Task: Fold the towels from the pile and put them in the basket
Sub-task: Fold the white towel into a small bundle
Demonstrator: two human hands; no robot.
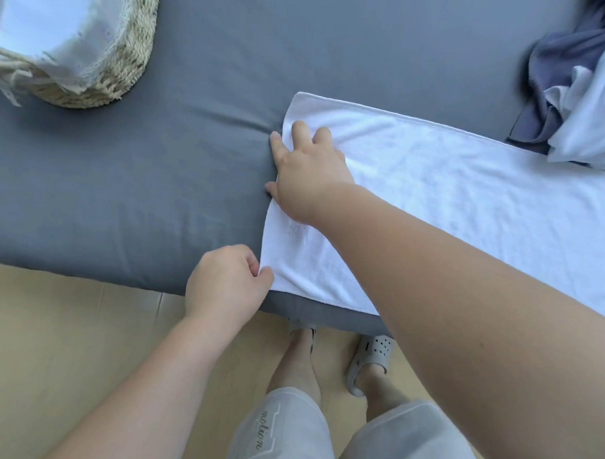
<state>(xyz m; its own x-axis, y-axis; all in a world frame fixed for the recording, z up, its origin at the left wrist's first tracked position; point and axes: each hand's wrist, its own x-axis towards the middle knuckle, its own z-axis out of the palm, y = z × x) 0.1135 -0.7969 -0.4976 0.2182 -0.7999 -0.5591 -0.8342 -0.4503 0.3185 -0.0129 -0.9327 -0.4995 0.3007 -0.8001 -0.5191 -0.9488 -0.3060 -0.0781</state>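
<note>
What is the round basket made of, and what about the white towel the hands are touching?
The basket looks woven from straw or a similar dried plant fibre: pale tan, rough, with ridged strands, and a white cloth lining with a frayed edge. The white towel looks like soft terry cotton: matte, slightly nubbly, with a stitched hem. Exact fibres can't be told.

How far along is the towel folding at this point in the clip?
Early to middle, by the look of it. Done: the basket shows only its white liner; any folded towels inside cannot be seen. In hand: a white towel lies flat on the grey bed, the left hand pinching its near corner, the right hand pressing its end. Left: folding this one, plus the pile of blue and white towels.
</note>
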